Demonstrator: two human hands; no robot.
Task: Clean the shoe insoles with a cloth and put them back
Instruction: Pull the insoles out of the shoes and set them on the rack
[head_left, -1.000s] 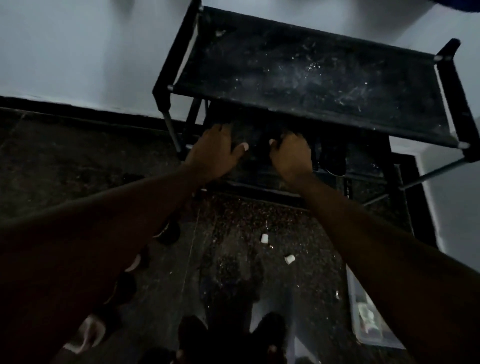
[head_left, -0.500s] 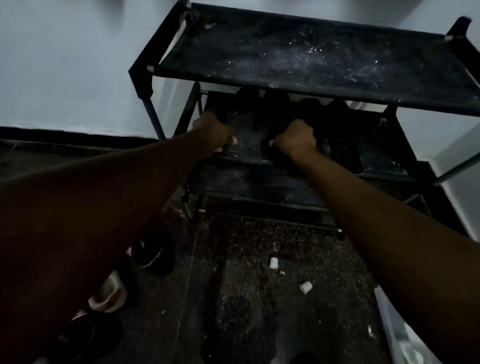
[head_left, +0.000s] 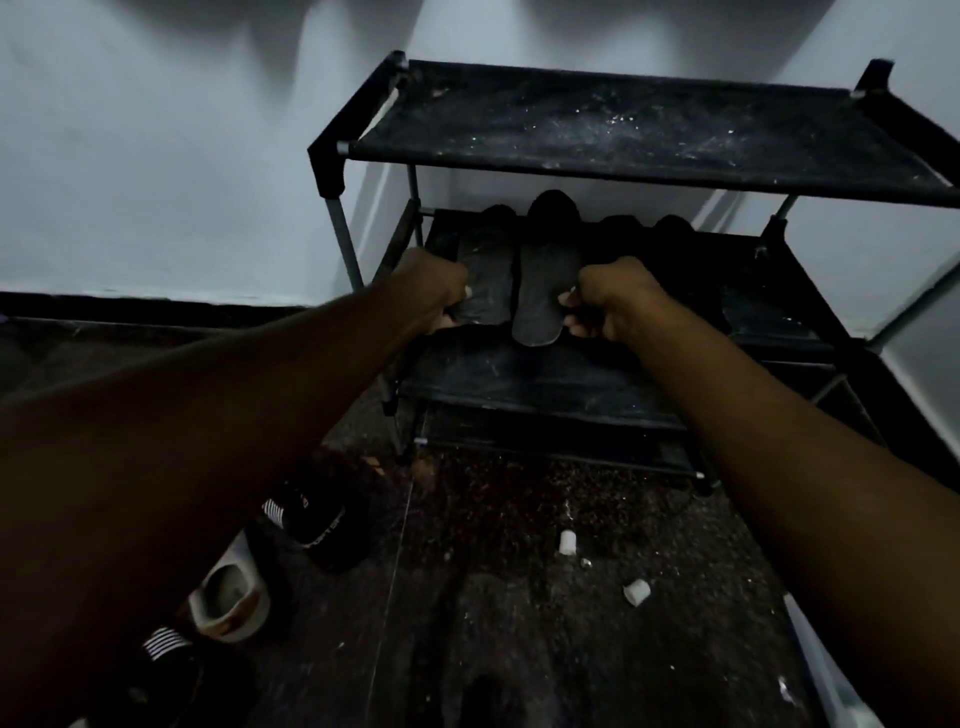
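1. Two hands reach into a black shoe rack (head_left: 326, 166), both at the front edge of its middle shelf (head_left: 758, 306), toward the left front corner.
2. Left hand (head_left: 431, 291): the grip is closed, with the fingers curled round the heel end of the dark insole (head_left: 488, 291). That insole lies lengthwise on the middle shelf, its toe end toward the back edge.
3. Right hand (head_left: 613, 301): the grip is clamped on the grey insole (head_left: 540, 291), thumb at its right edge and fingertips curled beneath. The insole's rounded heel end hangs out past the shelf's front edge.
4. Both insoles lie side by side between the hands, close to touching. Whether they sit inside shoes or on top of them cannot be told in the dim light.
5. Rounded black shoe toes (head_left: 553, 205) show at the back edge beyond the insoles, and more dark shoes (head_left: 644, 228) line that edge to the right, behind the right hand.
6. Room around the hands:
   - the dusty top shelf (head_left: 623, 130) spans above, with an open gap over the insoles;
   - the lower shelf (head_left: 545, 384) juts forward below the wrists;
   - the rack's left side bar (head_left: 402, 244) stands just beside the left hand.
7. On the speckled floor (head_left: 519, 597) in front of the rack lie two small white caps (head_left: 567, 543), apart from each other. A striped black slide (head_left: 311, 514) and a pale shoe (head_left: 228, 597) lie beside the left forearm.
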